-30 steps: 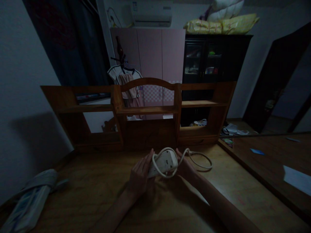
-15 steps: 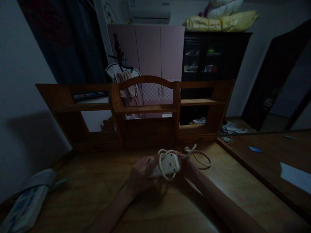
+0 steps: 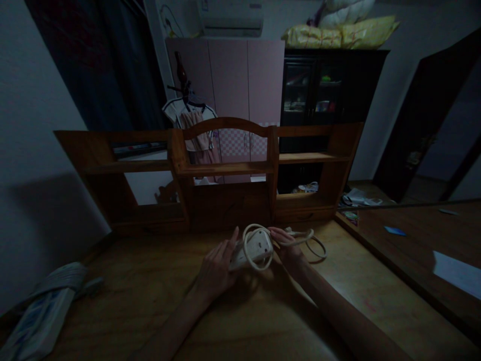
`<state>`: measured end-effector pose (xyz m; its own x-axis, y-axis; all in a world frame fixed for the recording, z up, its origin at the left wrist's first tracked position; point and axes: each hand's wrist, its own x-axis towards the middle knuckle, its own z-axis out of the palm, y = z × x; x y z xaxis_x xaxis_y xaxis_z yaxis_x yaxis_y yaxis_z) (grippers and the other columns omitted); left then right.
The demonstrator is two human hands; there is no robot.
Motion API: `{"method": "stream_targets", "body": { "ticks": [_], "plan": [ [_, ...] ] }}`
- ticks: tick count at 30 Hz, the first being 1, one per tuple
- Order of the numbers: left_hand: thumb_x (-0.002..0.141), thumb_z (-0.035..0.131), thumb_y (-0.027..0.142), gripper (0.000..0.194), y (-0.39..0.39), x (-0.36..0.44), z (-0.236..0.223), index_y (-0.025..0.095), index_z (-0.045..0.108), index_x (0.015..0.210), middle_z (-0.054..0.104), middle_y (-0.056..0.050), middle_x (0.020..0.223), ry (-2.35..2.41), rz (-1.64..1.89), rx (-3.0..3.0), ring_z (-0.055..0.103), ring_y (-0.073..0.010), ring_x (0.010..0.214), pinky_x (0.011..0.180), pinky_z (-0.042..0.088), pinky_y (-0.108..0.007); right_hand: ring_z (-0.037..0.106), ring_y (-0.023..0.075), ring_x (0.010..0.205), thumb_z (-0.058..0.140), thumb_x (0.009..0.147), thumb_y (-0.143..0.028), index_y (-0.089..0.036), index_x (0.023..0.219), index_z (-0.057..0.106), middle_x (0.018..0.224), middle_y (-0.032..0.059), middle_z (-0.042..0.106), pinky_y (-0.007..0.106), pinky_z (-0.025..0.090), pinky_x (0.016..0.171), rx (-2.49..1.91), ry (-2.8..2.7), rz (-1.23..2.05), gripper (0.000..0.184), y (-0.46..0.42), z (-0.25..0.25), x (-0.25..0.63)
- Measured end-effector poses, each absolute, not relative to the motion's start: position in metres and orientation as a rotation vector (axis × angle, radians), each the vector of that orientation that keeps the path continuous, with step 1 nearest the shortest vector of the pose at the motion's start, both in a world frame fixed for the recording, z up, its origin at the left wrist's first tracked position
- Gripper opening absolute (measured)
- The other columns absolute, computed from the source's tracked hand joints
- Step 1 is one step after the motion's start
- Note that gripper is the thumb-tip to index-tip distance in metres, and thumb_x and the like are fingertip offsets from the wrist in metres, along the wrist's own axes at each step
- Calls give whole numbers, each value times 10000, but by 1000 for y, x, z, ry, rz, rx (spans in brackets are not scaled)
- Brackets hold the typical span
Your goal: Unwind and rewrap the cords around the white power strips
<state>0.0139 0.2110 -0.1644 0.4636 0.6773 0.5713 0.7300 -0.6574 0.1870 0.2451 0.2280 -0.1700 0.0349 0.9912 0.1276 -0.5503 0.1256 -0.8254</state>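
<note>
The power strip (image 3: 260, 245) is above the tabletop (image 3: 124, 286), long axis slanting up rightward, free end pointing right. The left hand (image 3: 217, 265) grips it; the right hand's (image 3: 288, 248) fingers grasp the cord (image 3: 244, 244), looped rounder than half a second ago.

The room is dim: dark curtain (image 3: 101, 65) upper left, 3-panel pink wardrobe (image 3: 229, 75) upper centre, black cabinet (image 3: 351, 87) upper right.

The left grip (image 3: 217, 264) and the right grip (image 3: 289, 248) are bare, slender-fingered hands on narrow wrists (image 3: 202, 293), and the left forearm (image 3: 176, 316) and the right forearm (image 3: 336, 308) are bare too, slim and smooth in outline, widening away from the wrists, with finer detail lost in the dim light
</note>
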Motion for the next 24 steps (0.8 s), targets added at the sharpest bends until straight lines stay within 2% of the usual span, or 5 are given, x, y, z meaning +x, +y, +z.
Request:
{"method": "stream_targets", "body": {
  "ticks": [7,14,16,19,24],
  "plan": [
    [766,559,265,852,212,13,-171,248,117,1493,547,-96,1149,-1331,-800,-2581,532,-257,1005,890,437,-375,627,189,949,790,648,-223,-199,882,710,935,44,705,331,446,928,-635,-769,1239,249,233,-162,259],
    [775,533,249,835,215,12,-175,254,106,1493,524,-94,1196,-1383,-774,-2526,516,-254,1048,916,422,-369,562,241,1076,608,807,-369,-174,959,698,1104,91,650,373,456,905,-743,-1018,1219,262,229,-166,265],
    [785,521,245,819,215,12,-173,256,106,1492,519,-93,1195,-1394,-772,-2509,512,-249,1047,916,418,-361,587,218,983,578,818,-406,-176,918,694,1047,80,655,339,477,828,-836,-1056,1216,276,229,-171,264],
    [741,527,188,837,215,10,-171,253,144,1483,530,-85,1142,-1422,-716,-2487,511,-247,1020,892,420,-353,552,136,649,630,779,-411,-156,717,646,725,36,619,242,432,589,-953,-1066,1194,263,233,-177,264],
    [608,505,83,677,217,8,-175,182,473,1277,519,-105,1165,-1388,-545,-2501,479,-266,1054,927,389,-378,349,76,456,627,785,-468,-153,650,568,566,-24,459,215,255,427,-909,-1094,1292,348,238,-180,261]
  ]
}}
